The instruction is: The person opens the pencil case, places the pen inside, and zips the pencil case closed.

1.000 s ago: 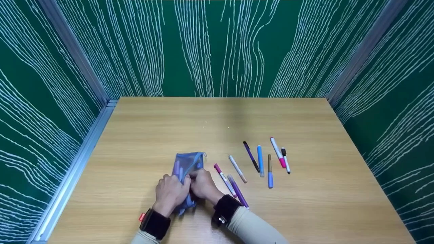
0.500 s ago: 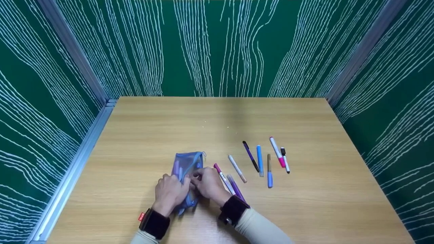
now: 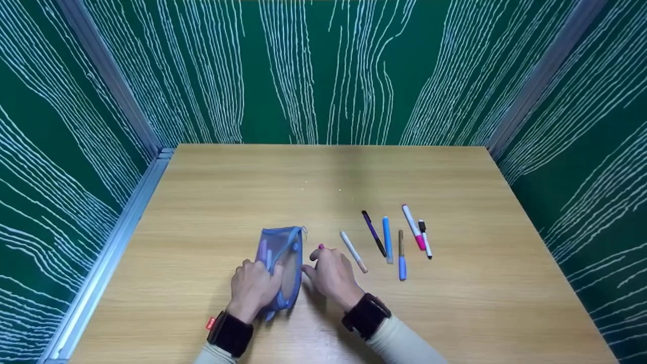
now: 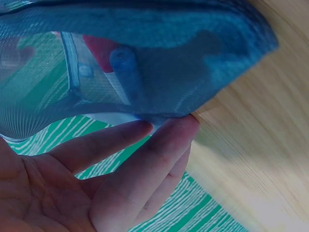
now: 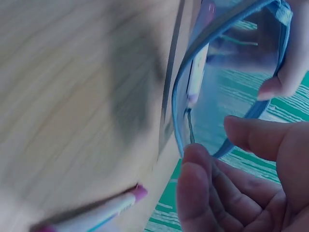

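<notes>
A blue mesh zip pouch (image 3: 285, 240) lies on the table with its mouth open and several pens inside. My left hand (image 3: 255, 285) holds its near left side, the thumb at the rim. A pen with a red end (image 4: 99, 50) shows through the mesh in the left wrist view. Just right of the mouth is my right hand (image 3: 333, 275), thumb and index apart, nothing between them. Beneath it lies a marker with pink ends (image 5: 104, 211), mostly hidden in the head view. A purple marker seen there earlier is covered by this hand.
To the right lie a white pen (image 3: 354, 251), a dark purple pen (image 3: 374, 233), a light blue marker (image 3: 387, 238), a brown-and-blue marker (image 3: 402, 255), a white-and-pink marker (image 3: 413, 226) and a black-capped pen (image 3: 425, 238). Green patterned walls (image 3: 323, 101) enclose the table.
My right hand has come out of the pouch mouth and moved right, over the pink-ended and purple markers. The left hand and pouch have stayed in place.
</notes>
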### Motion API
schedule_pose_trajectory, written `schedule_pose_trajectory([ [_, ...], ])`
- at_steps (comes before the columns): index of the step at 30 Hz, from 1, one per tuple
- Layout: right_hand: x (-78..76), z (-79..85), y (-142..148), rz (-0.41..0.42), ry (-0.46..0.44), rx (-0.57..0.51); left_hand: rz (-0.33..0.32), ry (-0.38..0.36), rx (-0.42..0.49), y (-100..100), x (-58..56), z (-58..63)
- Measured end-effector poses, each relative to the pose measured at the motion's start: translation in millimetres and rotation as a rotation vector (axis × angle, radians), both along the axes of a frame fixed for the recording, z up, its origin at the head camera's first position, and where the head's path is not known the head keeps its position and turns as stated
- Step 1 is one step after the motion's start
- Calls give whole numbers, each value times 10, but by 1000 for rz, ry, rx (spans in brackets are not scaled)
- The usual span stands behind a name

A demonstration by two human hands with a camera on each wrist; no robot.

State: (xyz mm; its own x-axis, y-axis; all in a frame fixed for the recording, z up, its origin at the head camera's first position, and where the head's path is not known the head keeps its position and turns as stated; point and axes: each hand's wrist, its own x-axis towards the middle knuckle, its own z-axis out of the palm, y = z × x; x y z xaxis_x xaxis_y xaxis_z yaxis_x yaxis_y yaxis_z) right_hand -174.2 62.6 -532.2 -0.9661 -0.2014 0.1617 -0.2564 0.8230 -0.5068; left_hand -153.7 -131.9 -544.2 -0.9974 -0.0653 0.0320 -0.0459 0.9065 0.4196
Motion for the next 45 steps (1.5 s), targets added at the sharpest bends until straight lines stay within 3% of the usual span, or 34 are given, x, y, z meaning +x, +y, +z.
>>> schedule_pose_trajectory([
  [7,-17,-10,165,-63,31,90,0,-26,14,-3,1,5],
  [18,-67,-43,355,-87,41,187,-2,-37,25,-3,1,7],
  [30,-58,-148,368,-107,121,226,-2,4,18,2,5,13],
  [38,-81,-179,336,-137,98,298,-4,-18,19,7,3,17],
  [45,-81,-217,309,-137,164,349,1,-43,23,5,-1,22],
])
